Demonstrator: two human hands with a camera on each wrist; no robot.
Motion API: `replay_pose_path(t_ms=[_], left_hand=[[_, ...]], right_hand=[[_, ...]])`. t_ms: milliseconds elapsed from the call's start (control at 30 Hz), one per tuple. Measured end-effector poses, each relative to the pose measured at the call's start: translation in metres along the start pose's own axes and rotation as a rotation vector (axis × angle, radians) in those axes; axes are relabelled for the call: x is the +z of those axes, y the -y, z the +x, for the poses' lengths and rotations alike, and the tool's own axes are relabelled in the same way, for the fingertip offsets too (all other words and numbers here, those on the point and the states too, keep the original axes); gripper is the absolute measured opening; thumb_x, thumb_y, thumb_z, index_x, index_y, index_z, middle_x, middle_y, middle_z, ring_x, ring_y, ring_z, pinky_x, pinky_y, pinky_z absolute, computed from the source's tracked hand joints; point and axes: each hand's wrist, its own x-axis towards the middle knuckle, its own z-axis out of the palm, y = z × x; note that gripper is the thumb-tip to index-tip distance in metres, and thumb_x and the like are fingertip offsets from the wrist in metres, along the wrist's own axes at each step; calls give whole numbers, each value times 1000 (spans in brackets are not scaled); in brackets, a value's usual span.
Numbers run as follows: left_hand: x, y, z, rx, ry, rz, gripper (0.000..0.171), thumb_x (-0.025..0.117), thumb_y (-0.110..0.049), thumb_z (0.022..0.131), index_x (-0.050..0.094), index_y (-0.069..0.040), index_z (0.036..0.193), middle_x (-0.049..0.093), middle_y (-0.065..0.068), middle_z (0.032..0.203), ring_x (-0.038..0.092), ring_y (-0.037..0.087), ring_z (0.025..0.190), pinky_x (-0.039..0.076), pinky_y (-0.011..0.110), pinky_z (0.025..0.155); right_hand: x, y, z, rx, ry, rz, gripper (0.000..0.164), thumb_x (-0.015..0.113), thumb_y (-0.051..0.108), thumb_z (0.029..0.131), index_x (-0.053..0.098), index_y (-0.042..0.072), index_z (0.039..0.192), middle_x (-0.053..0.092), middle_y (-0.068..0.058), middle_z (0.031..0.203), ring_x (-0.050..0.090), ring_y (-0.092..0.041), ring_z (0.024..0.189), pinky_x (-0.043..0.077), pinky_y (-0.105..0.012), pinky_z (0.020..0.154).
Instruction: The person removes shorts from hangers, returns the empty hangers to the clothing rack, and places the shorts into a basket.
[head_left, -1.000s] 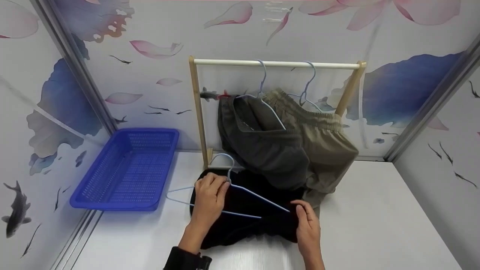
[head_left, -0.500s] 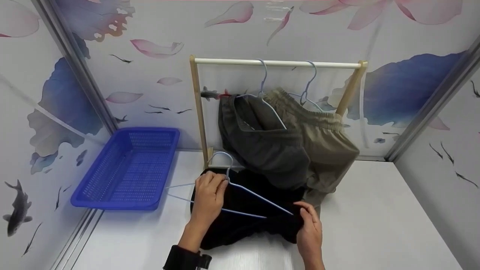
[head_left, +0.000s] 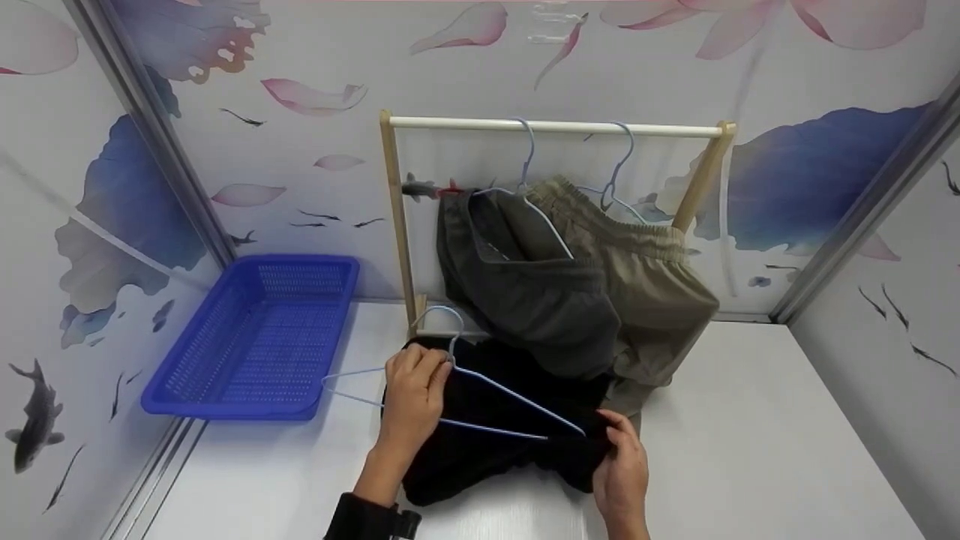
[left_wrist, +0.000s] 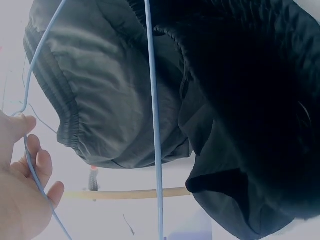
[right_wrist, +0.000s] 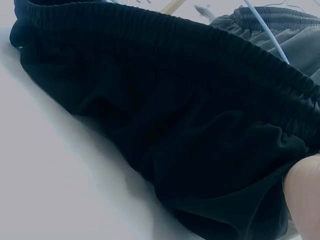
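While the left grip [head_left: 411, 394] is clamped on the neck of the blue clothes hanger [left_wrist: 154, 120], thumb against fingers, the right grip [head_left: 622, 465] pinches the elastic waistband [right_wrist: 165, 40] of the black pants [head_left: 487, 446]. The pants lie bunched on the surface [head_left: 750, 420], beneath the left grip and across to the right one; the hanger spans their opening, its right corner apparently tucked in the cloth just beside the right grip, its left corner bare, out past the left grip.

The likeliest trouble is that right corner slipping out: the gathered elastic would spring back if the right grip loosened early, or a leftward pull from the left grip would draw it free. Held only at the neck, the hanger could also twist and catch a single layer of cloth. The bare corner might snag the rim of the blue basket [head_left: 225, 411], left of the left grip; whether they touch I cannot tell.

The hanger's long axis runs side to side through the left grip, the right end angled somewhat toward the person. Its hook points away from the person, beyond the left grip, curling over to the left. The waistband stretches roughly sideways too, its mouth facing up below the left grip; the legs cannot be made out.
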Motion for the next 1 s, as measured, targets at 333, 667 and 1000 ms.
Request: replay_pose_path(t_ms=[333, 667, 1000], left_hand=[[-2, 4, -1, -12, -34, -13, 6, 69, -10, 87, 65, -11, 83, 48, 0, 77, 48, 15, 76, 33, 37, 80], [-4, 0, 1, 20, -44, 7, 7, 70, -9, 86, 65, -11, 82, 46, 0, 75, 44, 14, 71, 23, 34, 70], [-3, -3, 4, 111, -49, 61, 8, 69, -11, 86, 64, -12, 81, 47, 0, 75, 42, 16, 69, 25, 37, 71]], right_hand=[[0, 6, 0, 27, -13, 101, 37, 24, -3, 98, 60, -4, 108, 53, -9, 115, 51, -18, 110, 43, -27, 95], [3, 9, -2, 23, 36, 95, 36, 25, -1, 100, 59, -6, 111, 52, -10, 117, 52, -18, 110, 44, -29, 96], [9, 9, -2, -35, 28, 5, 33, 28, -1, 101, 56, -12, 114, 49, -9, 119, 45, -19, 115, 40, -27, 96]])
